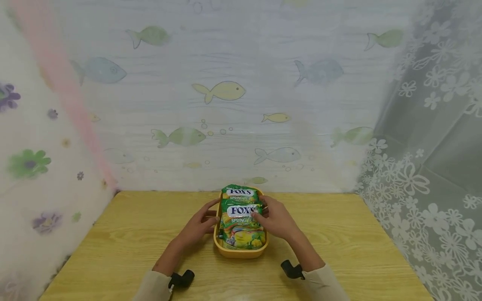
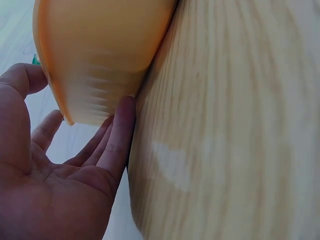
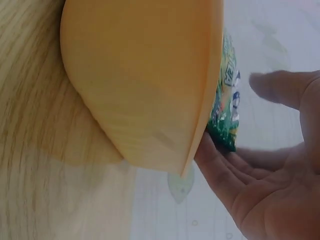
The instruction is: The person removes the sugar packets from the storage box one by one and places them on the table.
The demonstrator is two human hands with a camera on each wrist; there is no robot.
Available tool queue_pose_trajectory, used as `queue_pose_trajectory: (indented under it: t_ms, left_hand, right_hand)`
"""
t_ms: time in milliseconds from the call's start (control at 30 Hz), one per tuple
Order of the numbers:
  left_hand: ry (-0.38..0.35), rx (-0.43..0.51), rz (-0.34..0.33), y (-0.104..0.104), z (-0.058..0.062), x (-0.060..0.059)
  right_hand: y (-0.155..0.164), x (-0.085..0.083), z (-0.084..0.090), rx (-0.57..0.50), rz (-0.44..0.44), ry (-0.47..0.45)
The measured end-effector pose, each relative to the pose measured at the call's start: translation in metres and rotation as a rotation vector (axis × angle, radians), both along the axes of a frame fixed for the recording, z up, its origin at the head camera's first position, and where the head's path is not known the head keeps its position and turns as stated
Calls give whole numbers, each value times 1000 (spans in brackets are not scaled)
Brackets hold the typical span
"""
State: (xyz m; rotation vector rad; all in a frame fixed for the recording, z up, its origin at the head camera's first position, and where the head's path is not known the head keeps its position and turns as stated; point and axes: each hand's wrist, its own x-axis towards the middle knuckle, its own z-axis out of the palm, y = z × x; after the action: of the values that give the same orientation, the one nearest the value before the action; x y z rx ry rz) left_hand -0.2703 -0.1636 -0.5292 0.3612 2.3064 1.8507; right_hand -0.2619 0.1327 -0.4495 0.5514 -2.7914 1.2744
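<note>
Two green candy packets [image 1: 241,217] are lying stacked in a yellow tray [image 1: 241,252], which is sitting near the middle of the wooden table [image 1: 339,242]. The right hand [image 1: 276,219] is resting on the upper packet, its fingers [image 3: 220,160] loosely spread and touching the packet's edge beside the tray's rim. The left hand [image 1: 199,223] is lying open against the tray's left wall, fingers [image 2: 120,135] straight and touching it, gripping nothing.
</note>
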Motion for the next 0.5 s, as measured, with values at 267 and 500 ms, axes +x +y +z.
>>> queue_pose_trajectory:
  t_ms: [267, 500]
  left_hand:
    - [13, 14, -60, -4, -3, -3]
    - [26, 17, -78, -6, -6, -4]
  right_hand:
    - [0, -1, -1, -56, -63, -116]
    - [4, -2, 2, -257, 39, -356]
